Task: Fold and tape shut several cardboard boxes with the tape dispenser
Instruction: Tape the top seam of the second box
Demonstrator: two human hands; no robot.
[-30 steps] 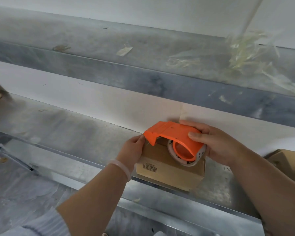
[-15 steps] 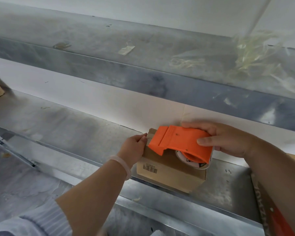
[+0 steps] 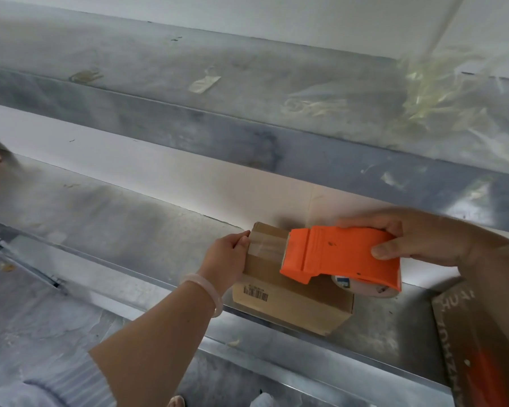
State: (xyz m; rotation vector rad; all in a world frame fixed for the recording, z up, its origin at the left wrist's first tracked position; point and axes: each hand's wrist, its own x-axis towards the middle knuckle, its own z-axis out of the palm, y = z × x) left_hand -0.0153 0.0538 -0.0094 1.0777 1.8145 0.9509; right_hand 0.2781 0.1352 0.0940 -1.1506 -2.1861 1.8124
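On a metal worktop (image 3: 100,218), a small cardboard box (image 3: 291,306) sits folded shut near the front edge, barcode label (image 3: 256,293) toward the camera. The left hand (image 3: 227,254) grips the box's left end, fingertips at the start of a clear tape strip (image 3: 269,246). The right hand (image 3: 417,239) is wrapped around an orange tape dispenser (image 3: 344,257) on the lid. Tape covers only the left part of the top, so the rest of the seam and the cut appear undone. A printed carton (image 3: 482,333) waits at right, and tape scraps (image 3: 438,92) litter the ledge behind.
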